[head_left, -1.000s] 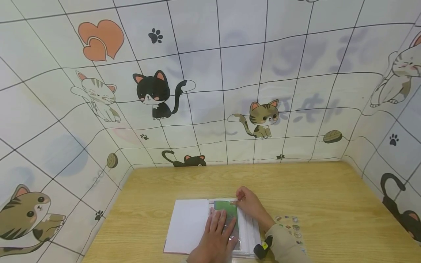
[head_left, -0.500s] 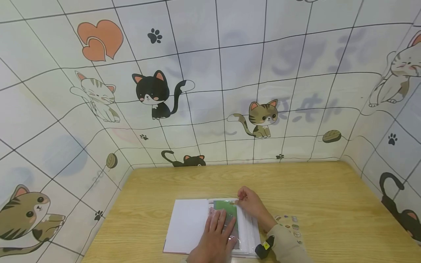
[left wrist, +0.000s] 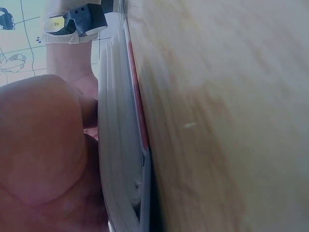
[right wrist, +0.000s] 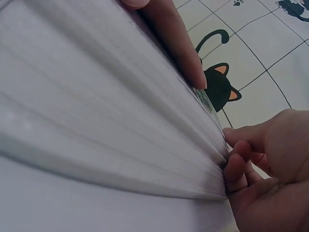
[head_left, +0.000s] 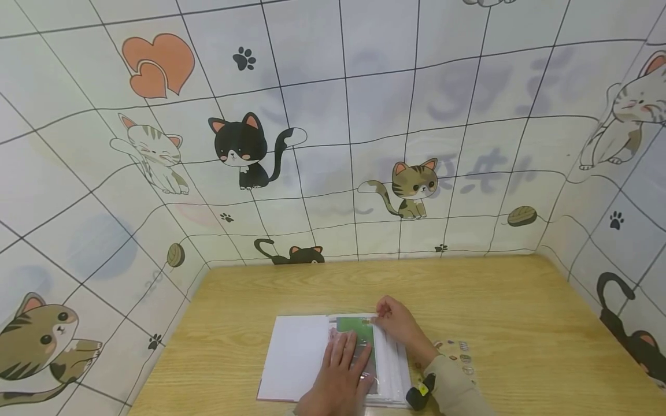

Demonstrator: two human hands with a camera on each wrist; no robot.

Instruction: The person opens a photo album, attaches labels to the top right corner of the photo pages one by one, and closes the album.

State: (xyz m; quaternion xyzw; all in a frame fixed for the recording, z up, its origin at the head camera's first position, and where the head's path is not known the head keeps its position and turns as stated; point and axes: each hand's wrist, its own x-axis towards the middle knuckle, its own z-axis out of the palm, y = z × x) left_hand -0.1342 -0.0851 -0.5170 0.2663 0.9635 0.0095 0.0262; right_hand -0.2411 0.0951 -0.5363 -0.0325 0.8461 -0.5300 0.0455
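Note:
An album (head_left: 293,358) lies spread on the table, its white inside cover to the left and a stack of clear-sleeved pages to the right. In the top sleeve shows a green picture (head_left: 359,325). My left hand (head_left: 338,370) presses flat on this page with fingers spread, covering much of the picture. At the page's far right corner, my right hand (head_left: 398,323) pinches the edge. The right wrist view shows its thumb on top and curled fingers against the page edges (right wrist: 120,121). From the left wrist, the thick page stack (left wrist: 113,121) appears side-on.
A sheet of small colourful stickers (head_left: 465,361) lies right of the album, partly under the right forearm. A black device (head_left: 418,396) is strapped to the right wrist. Cat-patterned walls (head_left: 322,173) rise behind and beside the wooden table (head_left: 250,289).

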